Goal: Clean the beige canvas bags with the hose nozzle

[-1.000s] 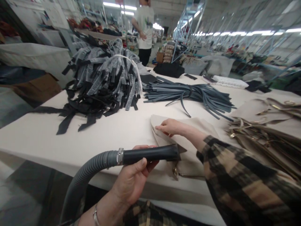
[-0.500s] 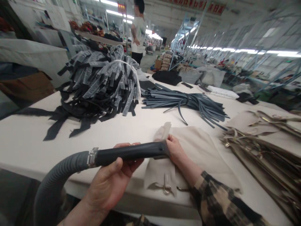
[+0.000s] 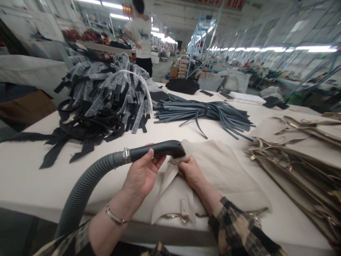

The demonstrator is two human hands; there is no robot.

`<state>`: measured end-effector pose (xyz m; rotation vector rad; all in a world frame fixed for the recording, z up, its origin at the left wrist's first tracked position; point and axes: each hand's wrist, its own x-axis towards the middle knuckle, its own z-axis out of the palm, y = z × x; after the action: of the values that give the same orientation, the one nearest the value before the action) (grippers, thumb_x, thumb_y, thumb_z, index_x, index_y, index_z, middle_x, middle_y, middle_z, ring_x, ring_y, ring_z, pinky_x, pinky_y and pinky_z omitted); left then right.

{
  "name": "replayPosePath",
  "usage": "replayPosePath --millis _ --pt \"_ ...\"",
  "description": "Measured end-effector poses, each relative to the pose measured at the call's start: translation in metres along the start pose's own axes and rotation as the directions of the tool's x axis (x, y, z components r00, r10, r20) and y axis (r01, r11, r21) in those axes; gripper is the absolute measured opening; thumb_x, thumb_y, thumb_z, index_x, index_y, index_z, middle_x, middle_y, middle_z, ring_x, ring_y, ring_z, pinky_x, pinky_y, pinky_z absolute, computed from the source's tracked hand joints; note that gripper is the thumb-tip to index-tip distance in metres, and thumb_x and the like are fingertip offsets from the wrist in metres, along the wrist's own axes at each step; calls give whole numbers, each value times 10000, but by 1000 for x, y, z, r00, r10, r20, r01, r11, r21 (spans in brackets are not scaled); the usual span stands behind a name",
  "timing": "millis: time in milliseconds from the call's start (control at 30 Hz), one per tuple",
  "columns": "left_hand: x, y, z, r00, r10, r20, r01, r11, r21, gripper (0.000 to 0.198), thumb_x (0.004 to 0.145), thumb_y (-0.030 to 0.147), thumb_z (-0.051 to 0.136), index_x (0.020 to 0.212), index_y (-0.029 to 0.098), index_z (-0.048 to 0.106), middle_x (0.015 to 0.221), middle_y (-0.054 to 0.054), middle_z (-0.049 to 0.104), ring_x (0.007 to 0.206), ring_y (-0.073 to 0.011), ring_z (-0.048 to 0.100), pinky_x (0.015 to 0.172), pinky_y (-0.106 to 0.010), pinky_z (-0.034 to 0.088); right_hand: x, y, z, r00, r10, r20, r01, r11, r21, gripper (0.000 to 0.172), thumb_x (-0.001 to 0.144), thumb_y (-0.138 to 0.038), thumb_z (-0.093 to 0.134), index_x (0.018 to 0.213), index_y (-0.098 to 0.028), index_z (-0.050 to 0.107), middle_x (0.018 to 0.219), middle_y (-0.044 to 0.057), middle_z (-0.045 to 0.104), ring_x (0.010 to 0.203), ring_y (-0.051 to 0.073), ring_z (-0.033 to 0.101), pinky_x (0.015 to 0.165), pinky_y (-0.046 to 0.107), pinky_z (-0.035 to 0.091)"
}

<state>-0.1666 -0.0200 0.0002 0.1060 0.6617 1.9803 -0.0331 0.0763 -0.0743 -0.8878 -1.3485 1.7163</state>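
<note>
The left hand (image 3: 142,176) is closed around a black nozzle (image 3: 151,150), its thumb on the near side and its fingers behind and beneath, a hold that probably carries the weight and lets the tip be aimed. From a metal clamp (image 3: 126,155), a ribbed grey hose (image 3: 89,179) curves down over the near edge of the counter (image 3: 32,177), presumably so that its slack hangs out of the way. The right hand (image 3: 192,172) is clamped on a gathered fold of the beige bag (image 3: 226,165), right by the nozzle's mouth, apparently to keep the cloth against it. The bag lies at the near middle of the counter, spread to the right, its flap with a metal ring (image 3: 184,217) at the near edge. Similar pieces are stacked (image 3: 298,170) at the right, within easy reach. Farther back, a tie binds blue-grey strips (image 3: 205,111), likely to stop them scattering, left of which black strips (image 3: 103,94) are heaped.
</note>
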Motion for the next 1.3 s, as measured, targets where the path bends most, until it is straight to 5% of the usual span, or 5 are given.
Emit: replayPosePath --millis 500,767,933,1100,1300 --pt "-8 4 -12 999 32 -17 -31 998 58 354 589 190 911 883 170 715 936 -55 764 917 -229 699 876 -390 593 8 7 -2 993 -115 19 116 958 -262 328 601 -202 545 916 -177 634 854 20 695 848 230 621 796 360 504" --pt "1 17 7 994 106 35 -106 994 15 226 687 230 852 843 203 691 955 -38 760 1010 -237 682 964 -428 548 3 -3 3 985 -114 131 160 884 -438 407 752 -226 497 1126 -193 654 965 42 702 886 213 634 841 374 515" --pt "-22 65 -19 979 200 45 -204 974 99 239 772 263 777 997 245 700 1112 -31 757 1174 -279 626 946 -459 579 -27 -31 -32 970 -237 -56 156 781 -604 520 753 -348 618 1246 -182 621 1154 114 661 973 228 622 858 392 519" --pt "-54 87 -57 974 211 -80 -195 966 168 166 868 346 670 1028 308 696 1160 23 748 1257 -251 578 943 -431 597 -45 -36 -53 978 119 -171 -186 867 -463 793 746 -362 649 1465 -141 399 1102 128 697 734 203 648 612 339 531" --pt "-63 87 -66 977 172 -122 -151 975 165 189 886 396 641 1048 313 695 1151 39 751 1255 -244 582 941 -419 602 -5 -28 -19 999 6 -43 -32 773 -634 428 789 -169 568 1214 -173 615 868 45 712 813 227 651 736 336 515"
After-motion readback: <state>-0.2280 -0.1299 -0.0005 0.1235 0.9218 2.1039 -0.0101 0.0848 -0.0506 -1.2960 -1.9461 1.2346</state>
